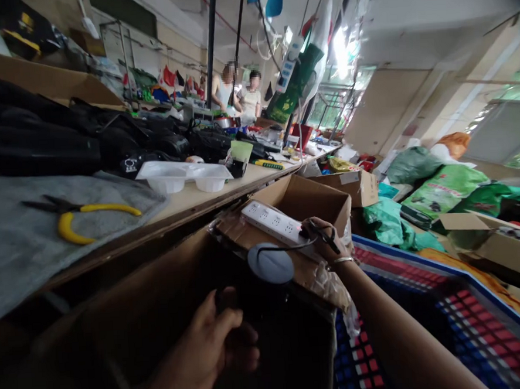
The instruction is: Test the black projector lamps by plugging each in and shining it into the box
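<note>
My right hand [326,237] has its fingers closed round a black plug and cable at the near end of a white power strip [273,222]. The strip lies on a brown cardboard box [245,236]. From my right hand a thin black cable runs to a round grey-topped object [270,263] above the dark inside of a larger box. My left hand [226,331] is below and left of the round object, its fingers curled over something dark that is too dim to make out.
Yellow-handled pliers [74,220] and a white plastic tray [183,174] are on the workbench at left, beside black items [36,138]. A plaid bag [425,302] lies at right. Two people stand far back.
</note>
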A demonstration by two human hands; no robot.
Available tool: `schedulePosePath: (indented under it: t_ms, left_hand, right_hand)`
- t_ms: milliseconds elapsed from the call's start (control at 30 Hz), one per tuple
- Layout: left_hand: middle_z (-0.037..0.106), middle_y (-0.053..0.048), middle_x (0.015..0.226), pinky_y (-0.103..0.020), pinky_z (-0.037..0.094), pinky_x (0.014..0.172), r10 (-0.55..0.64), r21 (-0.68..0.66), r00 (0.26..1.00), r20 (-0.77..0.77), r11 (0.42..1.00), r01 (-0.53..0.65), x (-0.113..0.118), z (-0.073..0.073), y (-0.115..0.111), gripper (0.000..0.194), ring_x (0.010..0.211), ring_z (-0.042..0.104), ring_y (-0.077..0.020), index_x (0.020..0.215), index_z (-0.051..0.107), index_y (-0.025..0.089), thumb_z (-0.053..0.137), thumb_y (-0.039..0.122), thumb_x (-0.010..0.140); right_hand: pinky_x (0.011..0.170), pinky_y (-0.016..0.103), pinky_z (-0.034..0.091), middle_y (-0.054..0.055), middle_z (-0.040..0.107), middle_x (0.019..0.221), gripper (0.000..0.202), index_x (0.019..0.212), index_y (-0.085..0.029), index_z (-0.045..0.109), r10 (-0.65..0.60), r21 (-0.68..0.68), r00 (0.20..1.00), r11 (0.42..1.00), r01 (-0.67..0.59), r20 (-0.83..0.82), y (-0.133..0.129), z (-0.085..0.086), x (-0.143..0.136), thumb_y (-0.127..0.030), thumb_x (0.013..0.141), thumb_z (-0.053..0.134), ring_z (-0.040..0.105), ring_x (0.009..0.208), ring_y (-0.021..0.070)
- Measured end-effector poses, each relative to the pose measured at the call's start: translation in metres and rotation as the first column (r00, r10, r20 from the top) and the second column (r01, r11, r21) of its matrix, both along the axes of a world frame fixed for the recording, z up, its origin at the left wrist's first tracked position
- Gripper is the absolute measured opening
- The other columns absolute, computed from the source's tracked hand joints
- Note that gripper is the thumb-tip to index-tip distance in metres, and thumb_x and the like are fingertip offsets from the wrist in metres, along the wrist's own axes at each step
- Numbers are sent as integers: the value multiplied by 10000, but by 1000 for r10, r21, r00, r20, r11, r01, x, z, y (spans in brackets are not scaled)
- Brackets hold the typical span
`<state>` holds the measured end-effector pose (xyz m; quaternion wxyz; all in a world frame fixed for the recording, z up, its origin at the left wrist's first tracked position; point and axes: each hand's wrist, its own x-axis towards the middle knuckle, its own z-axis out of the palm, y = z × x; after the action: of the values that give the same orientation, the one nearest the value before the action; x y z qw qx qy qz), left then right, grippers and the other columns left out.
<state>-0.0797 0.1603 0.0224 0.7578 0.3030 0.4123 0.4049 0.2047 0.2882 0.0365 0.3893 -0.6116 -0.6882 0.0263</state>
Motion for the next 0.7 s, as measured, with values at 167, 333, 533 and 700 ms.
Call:
schedulePosePath:
  t_ms: [167, 333, 533, 700]
  left_hand:
    - [603, 2, 571, -264, 493, 447, -42, 6, 994, 101, 999, 41, 2, -2, 7, 274, 443, 571, -146, 973, 397, 180, 491, 133, 721]
    - [607, -7, 584, -270, 499, 407, -9, -29, 995, 104, 1000, 12, 0, -2, 11, 276, 416, 570, -150, 996, 436, 168, 460, 109, 728]
    - [613, -8, 598, -239, 489, 389, 39, -10, 993, 110, 999, -38, 0, -1, 12, 337, 440, 585, -152, 1028, 432, 173, 472, 95, 703]
    - [614, -10, 581, -255, 489, 393, 64, 19, 990, 126, 998, -67, -1, -2, 12, 406, 443, 583, -164, 1077, 395, 178, 472, 94, 687]
  right_hand:
    - [697, 350, 460, 83, 660, 779, 227, 823, -162, 621, -67, 32, 996, 997, 69, -65, 2, -20, -4, -311, 764, 460, 605, 745, 228]
    - [658, 342, 461, 79, 659, 765, 173, 797, -182, 615, -67, 92, 996, 993, 72, -56, 10, -28, 1, -281, 748, 482, 607, 726, 228]
    - [656, 350, 465, 88, 667, 775, 154, 798, -195, 608, -89, 131, 995, 987, 94, -44, 9, -29, -1, -280, 753, 487, 616, 747, 244]
    - [683, 354, 468, 101, 665, 797, 168, 804, -183, 602, -94, 124, 996, 988, 94, -3, 9, -30, -1, -258, 758, 458, 617, 771, 245]
